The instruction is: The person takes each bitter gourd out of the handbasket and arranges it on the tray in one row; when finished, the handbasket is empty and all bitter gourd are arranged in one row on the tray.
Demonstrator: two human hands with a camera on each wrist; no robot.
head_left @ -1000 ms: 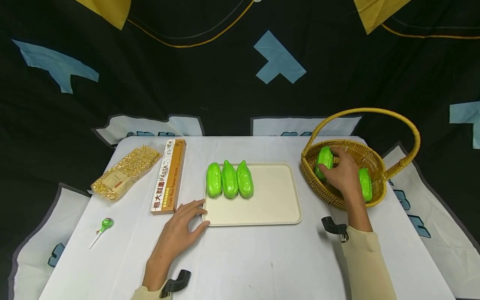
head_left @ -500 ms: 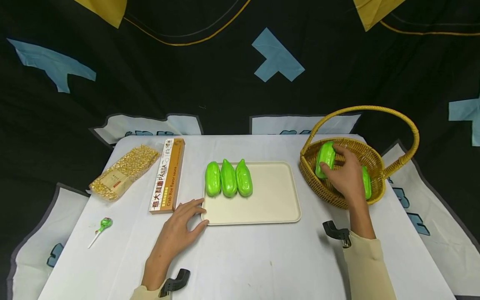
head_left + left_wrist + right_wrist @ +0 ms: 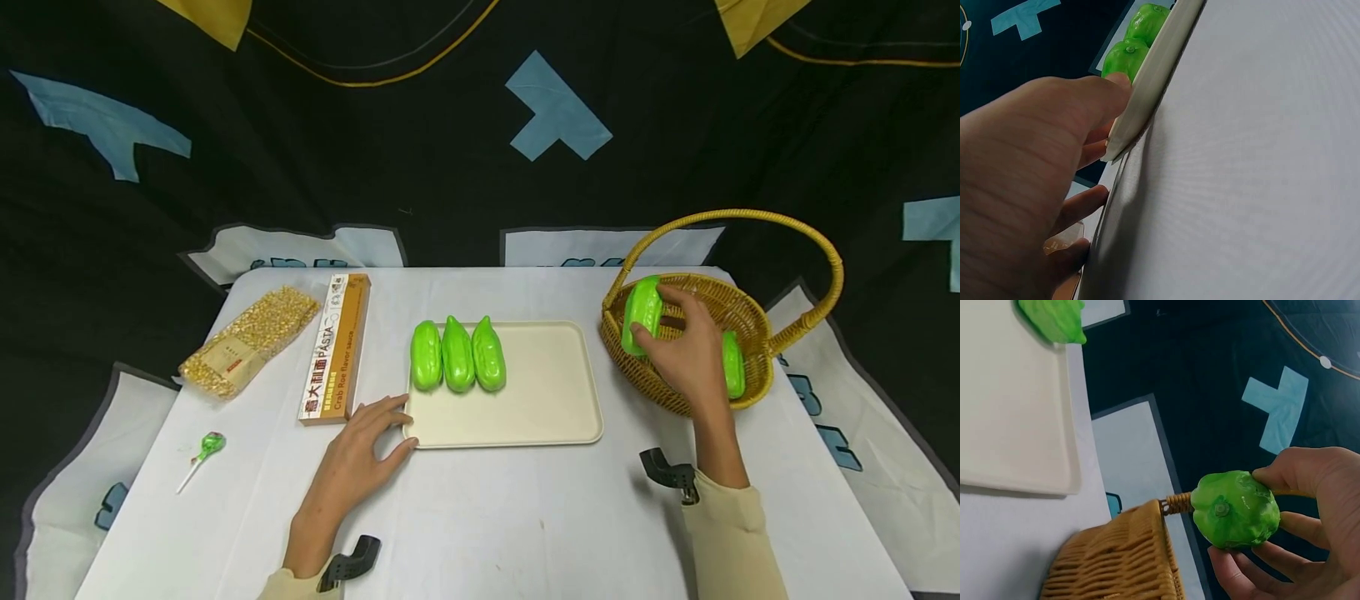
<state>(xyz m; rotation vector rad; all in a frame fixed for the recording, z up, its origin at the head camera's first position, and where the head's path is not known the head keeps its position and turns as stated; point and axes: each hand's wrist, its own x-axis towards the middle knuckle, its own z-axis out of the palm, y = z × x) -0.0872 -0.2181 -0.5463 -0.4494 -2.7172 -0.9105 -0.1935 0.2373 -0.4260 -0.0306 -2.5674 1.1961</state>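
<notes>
My right hand [image 3: 688, 346] pinches a glossy, ribbed green bitter melon [image 3: 642, 315] between thumb and fingers, at the left rim of the wicker basket [image 3: 678, 405]. In the right wrist view the blunt stem end of this bitter melon [image 3: 1235, 509] faces the camera, above the basket's edge. Another bitter melon [image 3: 733, 364] lies in the basket, partly hidden by the hand. On the left side of the cream tray [image 3: 551, 387] three bitter melons [image 3: 458, 354] stand side by side. My left hand [image 3: 360, 458] touches the tray's near left corner with spread fingers and thumb.
Left of the tray lies a pasta box [image 3: 335, 350], and beyond it a bag of yellow kernels [image 3: 251, 342]. A green lollipop [image 3: 202, 458] is near the table's left edge. The basket's tall handle [image 3: 738, 215] arches over its opening.
My right hand has raised the bitter melon from inside the basket and shifted it slightly left toward the rim. The left hand stays at the tray corner.
</notes>
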